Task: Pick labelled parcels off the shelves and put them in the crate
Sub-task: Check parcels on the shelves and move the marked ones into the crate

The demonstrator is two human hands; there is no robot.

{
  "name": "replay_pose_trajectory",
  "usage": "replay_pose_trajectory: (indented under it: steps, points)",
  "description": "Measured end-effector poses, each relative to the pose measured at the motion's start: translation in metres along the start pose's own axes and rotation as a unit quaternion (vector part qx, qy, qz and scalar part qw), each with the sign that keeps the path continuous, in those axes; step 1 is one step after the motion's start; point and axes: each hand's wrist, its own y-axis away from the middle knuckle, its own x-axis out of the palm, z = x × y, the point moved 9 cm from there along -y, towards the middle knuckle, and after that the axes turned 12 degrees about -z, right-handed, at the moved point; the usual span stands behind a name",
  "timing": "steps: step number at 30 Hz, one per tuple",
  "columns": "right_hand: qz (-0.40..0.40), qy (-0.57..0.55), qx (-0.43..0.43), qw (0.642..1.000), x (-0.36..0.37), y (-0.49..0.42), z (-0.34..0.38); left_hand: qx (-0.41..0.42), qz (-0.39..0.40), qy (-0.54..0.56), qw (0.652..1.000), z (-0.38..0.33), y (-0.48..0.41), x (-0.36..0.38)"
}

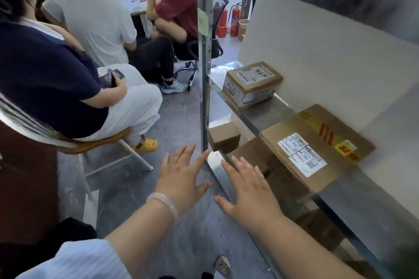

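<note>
- Both hands spread open, empty: left hand (181,174) and right hand (247,190) flank the shelf post (205,97).
- Right of the post, the shelf (277,106) holds two labelled parcels: small parcel (251,85), large parcel (315,152).

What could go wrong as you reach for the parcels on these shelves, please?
1. The large flat parcel overhangs the shelf edge; a careless tug could tip it off.
2. The left hand and right hand, both open, are close to a bare metal shelf corner that might scrape them.
3. A chair leg juts into the aisle, so stepping back could mean a trip.
</note>
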Motion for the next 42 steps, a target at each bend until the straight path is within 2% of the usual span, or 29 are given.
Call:
replay_pose_trajectory:
  steps: [6,10,15,19,25,33,42]
  points:
    - [0.017,-0.009,0.019,1.0,0.015,-0.052,-0.012,-0.002,0.029,0.022,0.999,0.019,-0.05,0.027]
    - [0.02,0.0,0.064,0.998,0.026,-0.07,-0.026,0.022,0.044,0.045,0.998,0.032,-0.089,0.049]
    - [0.012,0.009,0.162,0.987,0.047,-0.097,-0.041,0.097,0.08,0.077,0.989,0.041,-0.142,0.077]
    - [0.003,0.008,0.247,0.969,0.069,-0.126,-0.023,0.177,0.091,0.081,0.977,0.066,-0.176,0.088]
    - [-0.004,0.005,0.313,0.95,0.097,-0.165,-0.001,0.247,0.085,0.097,0.96,0.094,-0.227,0.102]
    - [-0.015,-0.001,0.368,0.93,0.141,-0.164,-0.011,0.255,0.117,0.122,0.952,0.104,-0.241,0.163]
    - [-0.01,-0.013,0.365,0.931,0.221,-0.182,-0.057,0.273,0.135,0.094,0.948,0.098,-0.261,0.252]
